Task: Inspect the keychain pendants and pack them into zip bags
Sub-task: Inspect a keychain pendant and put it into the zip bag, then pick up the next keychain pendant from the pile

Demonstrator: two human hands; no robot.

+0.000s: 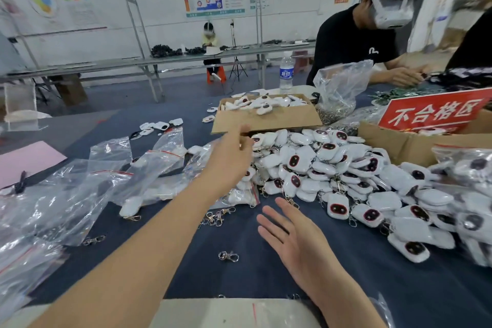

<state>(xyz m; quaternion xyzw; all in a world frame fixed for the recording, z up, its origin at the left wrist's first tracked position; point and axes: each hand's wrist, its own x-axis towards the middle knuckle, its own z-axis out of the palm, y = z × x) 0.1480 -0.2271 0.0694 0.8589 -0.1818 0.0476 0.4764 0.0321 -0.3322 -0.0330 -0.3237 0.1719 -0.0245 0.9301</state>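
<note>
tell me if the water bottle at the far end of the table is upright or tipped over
Upright. The water bottle stands on its base behind the cardboard box, with its cap at the top and its blue label level.

Reaching toward pendant pile (300, 162).
Left hand (229, 160) out, fingertips blurred at pile's edge; right hand (290, 234) flat, fingers straight, pile just beyond fingertips; zip bags (106, 181) left of left-hand fingers.

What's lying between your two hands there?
In the head view, a filled zip bag and bare blue cloth lie between the left hand and right hand.
</note>
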